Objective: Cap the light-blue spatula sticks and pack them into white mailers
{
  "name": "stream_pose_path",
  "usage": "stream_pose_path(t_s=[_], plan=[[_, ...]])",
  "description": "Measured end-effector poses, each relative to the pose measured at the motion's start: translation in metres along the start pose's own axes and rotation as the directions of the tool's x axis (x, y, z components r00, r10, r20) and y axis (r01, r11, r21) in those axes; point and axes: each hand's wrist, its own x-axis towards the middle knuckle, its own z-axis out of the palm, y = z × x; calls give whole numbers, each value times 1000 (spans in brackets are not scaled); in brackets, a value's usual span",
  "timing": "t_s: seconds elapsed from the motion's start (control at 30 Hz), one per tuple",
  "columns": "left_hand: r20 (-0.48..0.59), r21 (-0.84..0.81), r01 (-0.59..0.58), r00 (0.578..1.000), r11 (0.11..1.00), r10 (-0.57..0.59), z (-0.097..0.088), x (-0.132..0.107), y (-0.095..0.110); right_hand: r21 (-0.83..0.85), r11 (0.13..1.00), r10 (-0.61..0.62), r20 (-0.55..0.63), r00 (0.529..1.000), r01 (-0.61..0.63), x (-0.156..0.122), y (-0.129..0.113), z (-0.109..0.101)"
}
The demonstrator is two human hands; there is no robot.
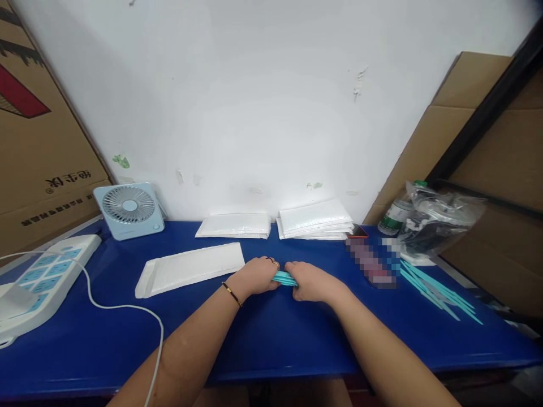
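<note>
Head view: the left hand (254, 277) and right hand (311, 281) are both closed around a teal bundle (283, 277), low over the middle of the table (271, 345), knuckles nearly meeting. That bundle seems gathered. More teal sticks (436, 291) lie loose well to the right, and a white envelope (193, 268) lies flat just left.

There is only one view, from a camera worn on the person's head. It faces forward and down, over the near edge of the blue table (271, 339) toward the white wall (271, 113) behind the far edge. It is close: the left hand (254, 277) and right hand (311, 281) sit near the picture's middle.
</note>
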Motion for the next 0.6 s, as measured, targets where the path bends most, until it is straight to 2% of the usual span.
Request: stream_pose_path(t_s=[0.1,0.17,0.27,0.33,0.4,0.47,0.53,0.6], plan=[[-64,14,-30,997,999,31,6,2,3,-116,993,-7,-37,999,3,6,-1,2],[-111,-11,-26,994,1000,25,9,4,5,-130,991,15,-50,999,-21,6,1,-5],[-172,-129,33,984,991,-55,9,8,10,-59,998,34,-77,996,-38,-1,3,-38],[-215,-293,33,972,955,-99,7,10,14,60,997,-31,-114,993,38,-8,2,-70],[-290,-502,-25,946,865,-141,5,12,16,177,976,-99,-165,981,128,-14,-4,-100],[-377,-661,-108,903,743,-204,5,14,18,214,960,-120,-268,956,181,-13,-14,-118],[-429,-745,-165,861,647,-274,7,16,19,193,957,-119,-418,901,216,-6,-27,-119],[-399,-800,-159,860,578,-317,10,18,18,190,952,-123,-480,869,240,7,-38,-106]])
